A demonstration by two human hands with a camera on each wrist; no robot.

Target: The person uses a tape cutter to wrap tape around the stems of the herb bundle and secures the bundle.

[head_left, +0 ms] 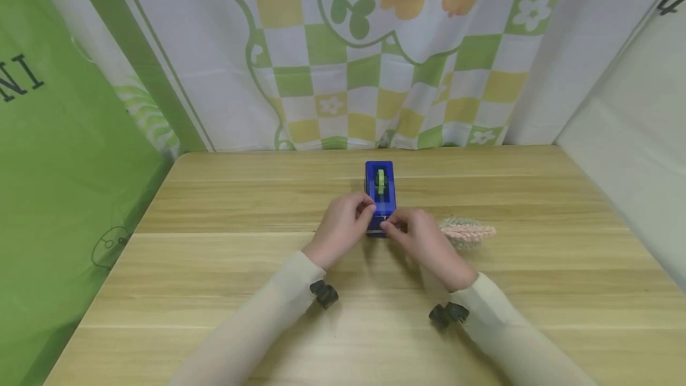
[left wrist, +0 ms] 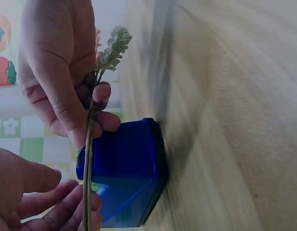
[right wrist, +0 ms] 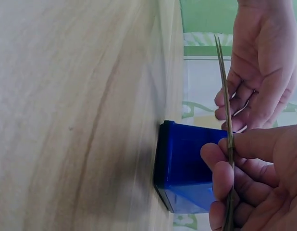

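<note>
My right hand pinches the thin stems of a small bunch of artificial flower sprigs, whose pink and pale green heads stick out to the right. In the left wrist view the brown stems hang down from that grip. My left hand is beside the stems' other end, its fingers bent loosely behind them and a gap showing between thumb and fingers. Any clear tape in it cannot be made out. Directly behind both hands stands a blue tape dispenser with a yellow-green roll; the hands partly cover its front.
The wooden table spreads around the hands. A patterned curtain hangs behind its far edge, with green cloth on the left and white cloth on the right. A thin wire-like object shows by the left edge.
</note>
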